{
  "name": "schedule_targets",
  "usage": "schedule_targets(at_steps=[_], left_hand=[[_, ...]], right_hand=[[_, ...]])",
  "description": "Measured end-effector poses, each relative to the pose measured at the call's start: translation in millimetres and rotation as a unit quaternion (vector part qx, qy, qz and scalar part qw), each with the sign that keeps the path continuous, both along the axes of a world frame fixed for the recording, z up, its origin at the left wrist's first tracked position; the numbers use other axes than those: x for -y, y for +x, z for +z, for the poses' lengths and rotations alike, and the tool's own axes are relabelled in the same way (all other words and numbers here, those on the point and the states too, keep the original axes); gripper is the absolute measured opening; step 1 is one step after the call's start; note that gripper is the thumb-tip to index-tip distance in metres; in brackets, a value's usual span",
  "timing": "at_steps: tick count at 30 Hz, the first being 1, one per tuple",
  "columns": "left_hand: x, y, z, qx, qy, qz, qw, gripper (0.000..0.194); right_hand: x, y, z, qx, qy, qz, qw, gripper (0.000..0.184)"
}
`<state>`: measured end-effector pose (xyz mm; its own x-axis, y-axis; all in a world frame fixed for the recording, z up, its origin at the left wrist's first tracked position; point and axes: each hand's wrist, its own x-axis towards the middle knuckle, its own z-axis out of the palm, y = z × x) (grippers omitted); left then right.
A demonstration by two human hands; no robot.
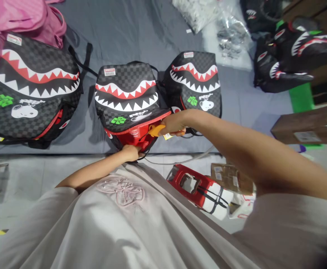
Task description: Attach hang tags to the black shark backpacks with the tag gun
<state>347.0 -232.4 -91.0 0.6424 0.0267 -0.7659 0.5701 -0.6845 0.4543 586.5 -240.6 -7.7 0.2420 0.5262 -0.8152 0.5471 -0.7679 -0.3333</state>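
On the grey-covered table lies a black checkered backpack [124, 87] with a red-and-white shark-mouth print. Its near side gapes, showing the red lining [135, 135]. My left hand [132, 152] is at the near edge of that opening, fingers closed on the rim and partly hidden inside. Over the right end of the opening, my right hand [173, 123] is wrapped around an orange hand tool [156, 130] pointed at the lining; its exact kind is unclear. A yellow-and-white tag [168, 136] shows just below that hand.
Matching backpacks lie left [31, 87] and right [198, 80]. A pink bag [20, 22] sits back left, plastic-wrapped packs [230, 41] and black shark bags [275, 63] back right. A cardboard box [306, 125] stands right; a red-and-white toy car [197, 188] is below the table edge.
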Motion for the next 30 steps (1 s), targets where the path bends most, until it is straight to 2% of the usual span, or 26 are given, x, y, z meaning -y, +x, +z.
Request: schedule_targets(at_steps=[4, 6, 8, 10, 13, 16, 18, 19, 21, 23, 26, 27, 28, 30], left_hand=[[-15.7, 1.0, -3.3, 0.005, -0.01, 0.017, 1.0, 0.045], [-20.1, -2.5, -3.9, 0.025, -0.026, 0.028, 0.999, 0.039], [-23.5, -11.9, -2.9, 0.053, -0.038, 0.041, 0.997, 0.038], [-28.6, -29.4, -1.2, 0.104, -0.037, 0.079, 0.991, 0.045], [-42.4, -67.6, -0.7, 0.192, -0.096, 0.194, 0.957, 0.053], [-61.5, -100.3, -5.9, 0.154, -0.184, 0.383, 0.892, 0.043], [-74.2, -107.3, -12.1, 0.103, -0.156, 0.515, 0.836, 0.036], [-79.8, -105.9, -15.7, 0.094, -0.123, 0.561, 0.813, 0.033], [-88.8, -96.3, -22.6, 0.102, -0.068, 0.603, 0.789, 0.031], [-95.3, -85.0, -27.3, 0.11, -0.049, 0.621, 0.774, 0.036], [-103.5, -78.3, -27.7, 0.103, -0.048, 0.663, 0.74, 0.039], [-106.5, -79.0, -26.5, 0.102, -0.051, 0.677, 0.727, 0.04], [-109.4, -80.4, -25.4, 0.102, -0.056, 0.689, 0.715, 0.043], [-114.8, -82.1, -24.4, 0.098, -0.08, 0.694, 0.709, 0.053]], right_hand=[[12.8, -7.8, 27.5, -0.049, -0.163, 0.059, 0.984, 0.031], [28.4, -9.2, 44.8, -0.074, -0.207, 0.082, 0.972, 0.023], [53.0, -8.5, 62.0, -0.09, -0.227, 0.091, 0.965, 0.014], [84.4, -6.0, 76.3, -0.102, -0.234, 0.088, 0.963, 0.008], [130.3, 1.4, 86.4, -0.111, -0.226, 0.017, 0.968, 0.01], [151.5, 12.6, 77.6, -0.071, -0.202, -0.087, 0.973, 0.014], [145.8, 21.3, 62.0, -0.013, -0.184, -0.106, 0.977, 0.022], [138.3, 25.7, 52.5, 0.017, -0.179, -0.104, 0.978, 0.027], [119.9, 34.1, 33.2, 0.057, -0.182, -0.097, 0.977, 0.034], [105.6, 40.9, 16.5, 0.072, -0.224, -0.098, 0.967, 0.036], [105.6, 48.2, 0.2, 0.073, -0.316, -0.123, 0.938, 0.033], [110.8, 50.2, -3.0, 0.068, -0.325, -0.143, 0.933, 0.03], [117.2, 51.9, -5.5, 0.057, -0.305, -0.177, 0.934, 0.027], [129.3, 52.9, -10.4, 0.024, -0.203, -0.265, 0.942, 0.02]])
